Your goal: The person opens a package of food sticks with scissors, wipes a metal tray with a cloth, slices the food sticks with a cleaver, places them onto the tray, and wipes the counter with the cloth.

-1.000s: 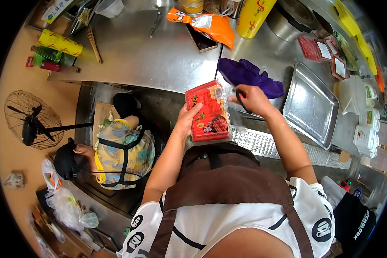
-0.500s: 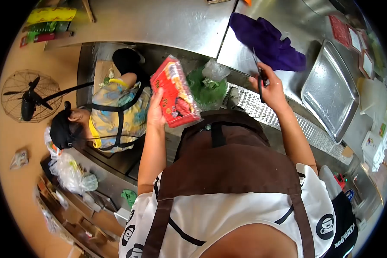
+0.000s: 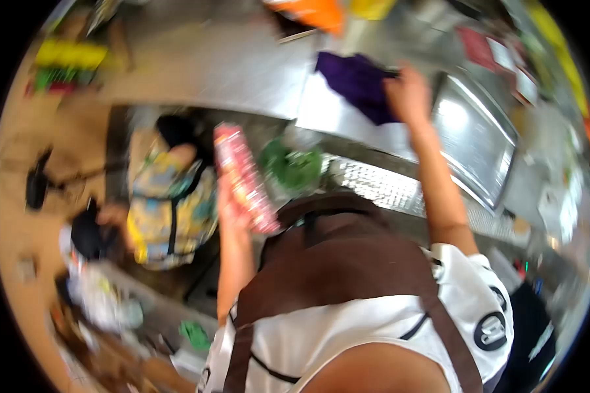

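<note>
The picture is smeared by motion. My left hand is closed around a red package in clear wrap, tilted so that its narrow side faces up. Over the steel counter, my right hand is at the right end of a purple cloth. A small dark piece shows at its fingertips; whether the hand still grips the black scissors cannot be made out. A metal tray lies just right of that hand.
A person in a yellow patterned top crouches at the left, near a fan. Green vegetables in a bag are below the counter edge. An orange bag and red packs lie further back.
My right hand has moved from the counter's front edge up to the cloth. My left hand has turned the red package from its broad face toward its side. The view has shifted.
</note>
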`<state>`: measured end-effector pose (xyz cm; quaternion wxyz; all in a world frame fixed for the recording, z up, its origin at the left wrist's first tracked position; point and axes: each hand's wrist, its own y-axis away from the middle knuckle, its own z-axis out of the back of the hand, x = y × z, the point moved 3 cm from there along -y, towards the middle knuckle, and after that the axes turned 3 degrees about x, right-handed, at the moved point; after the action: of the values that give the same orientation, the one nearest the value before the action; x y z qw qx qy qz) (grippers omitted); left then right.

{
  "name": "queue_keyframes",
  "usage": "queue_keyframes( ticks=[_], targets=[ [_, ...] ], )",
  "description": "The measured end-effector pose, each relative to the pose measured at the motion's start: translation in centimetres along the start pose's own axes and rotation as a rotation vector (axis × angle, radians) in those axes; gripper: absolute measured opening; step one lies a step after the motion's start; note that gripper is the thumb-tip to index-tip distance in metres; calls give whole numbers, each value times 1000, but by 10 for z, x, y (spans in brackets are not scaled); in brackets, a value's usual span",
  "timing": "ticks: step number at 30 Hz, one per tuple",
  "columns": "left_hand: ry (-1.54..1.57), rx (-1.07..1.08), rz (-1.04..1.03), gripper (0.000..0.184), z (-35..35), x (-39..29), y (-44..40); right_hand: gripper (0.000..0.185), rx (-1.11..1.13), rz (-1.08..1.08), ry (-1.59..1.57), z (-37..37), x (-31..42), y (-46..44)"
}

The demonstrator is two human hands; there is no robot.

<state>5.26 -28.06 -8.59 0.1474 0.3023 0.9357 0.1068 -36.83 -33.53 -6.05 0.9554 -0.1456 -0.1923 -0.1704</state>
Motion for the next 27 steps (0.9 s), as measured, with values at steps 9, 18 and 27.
queue_keyframes(
  ticks=[9,18,27],
  targets=[
    [-472,-254,-12,51,-19,-60,-61,59,-220,143,-156,27,42,100],
    [-819,-302,-287,33,-23,-122,-178,43,-84,318,277,-24,67,55],
    [-1148,-358,-593,37,-15,-134,-242,42,-194,-342,-1139,21,34,-5]
  ],
)
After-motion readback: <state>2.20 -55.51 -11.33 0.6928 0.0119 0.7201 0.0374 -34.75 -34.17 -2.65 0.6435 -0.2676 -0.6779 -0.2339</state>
